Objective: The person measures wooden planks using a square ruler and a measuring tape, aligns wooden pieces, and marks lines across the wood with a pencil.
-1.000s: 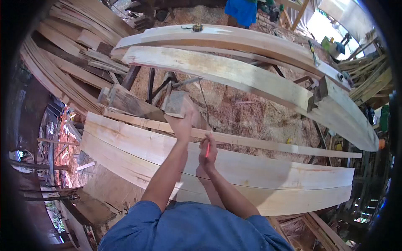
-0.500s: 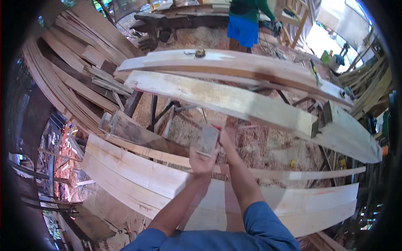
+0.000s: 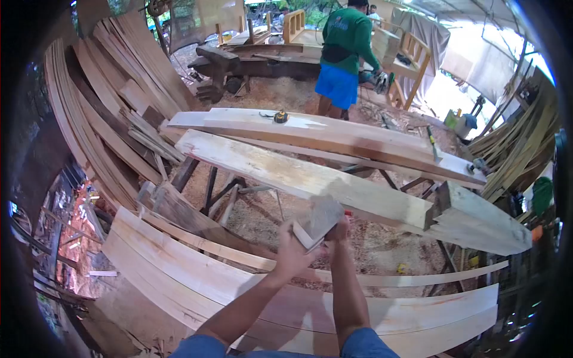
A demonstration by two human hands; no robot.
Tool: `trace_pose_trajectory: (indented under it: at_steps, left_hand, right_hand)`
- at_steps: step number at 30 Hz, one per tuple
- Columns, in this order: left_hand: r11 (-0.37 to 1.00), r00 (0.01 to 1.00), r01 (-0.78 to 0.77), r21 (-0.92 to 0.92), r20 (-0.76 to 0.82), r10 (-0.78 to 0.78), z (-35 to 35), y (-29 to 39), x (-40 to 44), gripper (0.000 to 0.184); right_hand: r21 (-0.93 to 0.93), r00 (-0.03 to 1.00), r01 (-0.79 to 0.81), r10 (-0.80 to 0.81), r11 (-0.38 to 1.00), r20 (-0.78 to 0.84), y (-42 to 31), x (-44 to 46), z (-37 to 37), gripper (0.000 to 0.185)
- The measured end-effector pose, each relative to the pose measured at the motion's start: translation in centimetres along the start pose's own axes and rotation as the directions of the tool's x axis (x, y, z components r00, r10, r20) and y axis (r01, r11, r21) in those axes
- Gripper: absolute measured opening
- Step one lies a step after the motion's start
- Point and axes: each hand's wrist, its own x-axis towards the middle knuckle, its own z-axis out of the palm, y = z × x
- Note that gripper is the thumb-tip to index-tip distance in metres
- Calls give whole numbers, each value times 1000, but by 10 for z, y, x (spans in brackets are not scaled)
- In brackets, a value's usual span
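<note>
A short greyish wooden block (image 3: 323, 218), tilted, is held up between my two hands above the shavings. My left hand (image 3: 292, 250) is closed on its near left edge. At its right side, my right hand (image 3: 338, 231) is closed against the block, its fingers partly hidden. A small red thing (image 3: 348, 213) shows beside the right fingers; I cannot make out its kind. Just beyond the block lies a long thick timber beam (image 3: 268, 170). Between me and the hands are wide pale planks (image 3: 197, 262).
A tape measure (image 3: 280, 117) rests on the farther beam (image 3: 334, 134), with a yellow-handled tool (image 3: 432, 143) near its right end. A co-worker in green (image 3: 352, 36) holds a power tool (image 3: 379, 80) behind it. Boards (image 3: 89, 113) lean at left; a squared timber (image 3: 477, 221) is at right.
My hands and the block have moved rightward, and the block is turned and tilted differently. The view has risen, showing more of the co-worker and background.
</note>
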Motion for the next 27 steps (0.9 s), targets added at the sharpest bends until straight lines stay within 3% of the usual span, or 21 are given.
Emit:
trace_pose_trajectory:
  at_steps: [3, 4, 6, 7, 9, 10, 12, 14, 15, 18, 21, 23, 26, 27]
  left_hand:
    - [989, 997, 57, -137, 49, -51, -8, -19, -16, 101]
    - [946, 986, 143, -289, 119, -113, 2, -39, -22, 91]
    - [832, 886, 429, -353, 346, -310, 23, -74, -39, 82]
    - [748, 850, 516, -418, 360, -386, 36, -74, -41, 80]
    - [606, 867, 479, -635, 235, -439, 40, -45, -34, 78]
    - [547, 875, 422, -723, 168, -453, 33, -25, -23, 77]
    - [473, 893, 256, -843, 19, -449, 1, 22, 3, 77]
    - [423, 887, 92, -902, -119, -446, -37, 59, 17, 78]
    - [401, 875, 14, -916, -183, -448, -57, 74, 23, 79]
    - [360, 840, -153, -920, -313, -443, -126, 103, 31, 85]
    - [329, 794, -267, -906, -400, -458, -187, 114, 26, 84]
    - [338, 737, -255, -906, -409, -539, -212, 128, 16, 85]
    - [377, 714, -218, -900, -411, -567, -239, 97, -20, 86]
    - [381, 715, -220, -898, -415, -563, -241, 86, -33, 87]
  right_hand:
    - [-27, 943, 269, -269, 963, -195, -40, -12, 82, 28]
    - [-496, 855, 453, -518, 741, 7, -62, -40, 121, 30]
    - [-662, 825, 521, -516, 539, 229, -81, -63, 181, 30]
    - [-484, 893, 447, -404, 752, 198, -77, -65, 207, 32]
    - [-720, 791, 515, -582, 465, 190, -58, -99, 289, 34]
    - [-654, 868, 474, -437, 590, 235, -69, -133, 332, 36]
    - [-611, 811, 585, -382, 533, 444, -55, -147, 374, 34]
    - [-604, 689, 720, -242, 342, 683, -70, -168, 403, 34]
    - [-573, 617, 780, -153, 252, 772, -75, -177, 407, 36]
    - [-513, 528, 799, -43, -315, 848, -95, -192, 345, 46]
    - [-726, 828, 555, 187, -406, 529, -119, -216, 251, 72]
    - [-646, 750, 586, 26, -490, 661, -123, -234, 200, 67]
    - [-763, 867, 456, 37, -457, 497, -97, -249, 161, 59]
    - [-732, 838, 499, 44, -464, 544, -87, -254, 148, 58]
